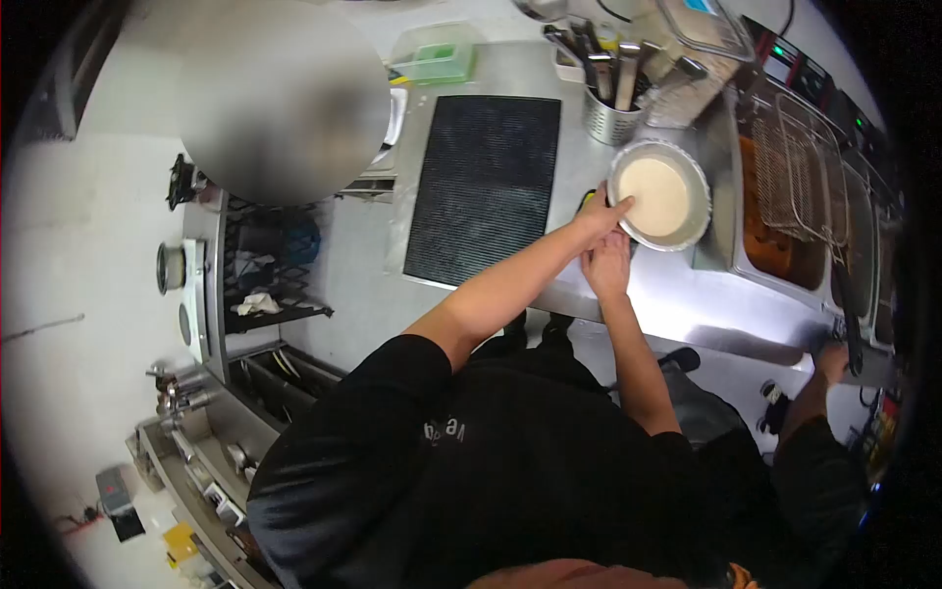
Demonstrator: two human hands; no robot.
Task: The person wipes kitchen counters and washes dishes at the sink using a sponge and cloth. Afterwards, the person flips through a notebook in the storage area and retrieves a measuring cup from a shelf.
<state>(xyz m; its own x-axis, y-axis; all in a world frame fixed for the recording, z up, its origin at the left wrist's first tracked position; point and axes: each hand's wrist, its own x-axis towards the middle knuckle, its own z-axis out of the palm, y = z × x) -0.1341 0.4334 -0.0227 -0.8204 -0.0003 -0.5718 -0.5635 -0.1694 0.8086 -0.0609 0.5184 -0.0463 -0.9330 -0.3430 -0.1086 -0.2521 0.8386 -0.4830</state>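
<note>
A round pale bowl (704, 204) of creamy, batter-like liquid (654, 197) is at the counter's near edge, right of the black ridged mat. My left hand (599, 216) grips its left rim, the thumb lying over the edge. Just below, my right hand (608, 263) is against the near-left side of the bowl, its fingertips partly hidden by my left hand and the bowl. Whether the bowl rests on the counter or is lifted slightly, I cannot tell. A small yellow-and-black item (588, 198), partly covered, shows beside my left hand.
The black mat (486, 187) lies on the steel counter (579, 118). Behind the bowl stands a perforated utensil holder (613, 123). To the right, wire baskets (800, 172) sit over a fryer (775, 257) with brown oil. Another person's hand (833, 363) is at far right.
</note>
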